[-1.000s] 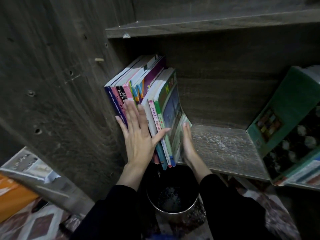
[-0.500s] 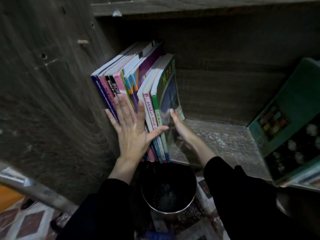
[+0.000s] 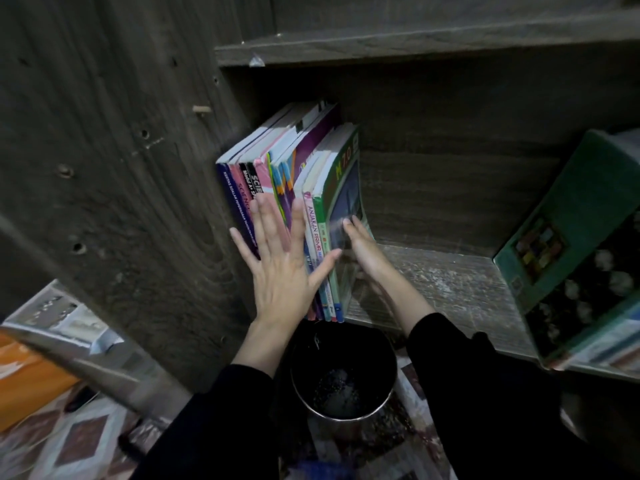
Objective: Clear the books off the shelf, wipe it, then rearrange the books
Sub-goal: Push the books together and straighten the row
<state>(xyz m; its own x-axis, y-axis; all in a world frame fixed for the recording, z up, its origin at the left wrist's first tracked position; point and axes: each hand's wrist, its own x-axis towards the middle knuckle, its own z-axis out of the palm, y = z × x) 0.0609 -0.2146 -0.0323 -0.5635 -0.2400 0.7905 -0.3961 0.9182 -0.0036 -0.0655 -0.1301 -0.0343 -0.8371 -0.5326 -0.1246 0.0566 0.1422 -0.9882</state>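
Observation:
Several thin books (image 3: 294, 174) stand upright on the dusty wooden shelf (image 3: 443, 282), packed against its left wall. My left hand (image 3: 280, 265) lies flat with spread, straight fingers on their spines. Straight fingers of my right hand (image 3: 363, 251) press against the cover of the green book (image 3: 343, 202), the outermost one on the right, whose cover bows outward.
A second group of books with a large green one (image 3: 568, 223) leans at the shelf's right end. A dark round bin (image 3: 343, 372) stands on the floor below the shelf edge. Papers and an orange item (image 3: 24, 379) lie at lower left. Another shelf board (image 3: 415, 39) runs above.
My right hand slid up the green book's cover from its lower edge. The left hand stays flat on the spines. The camera view shifted.

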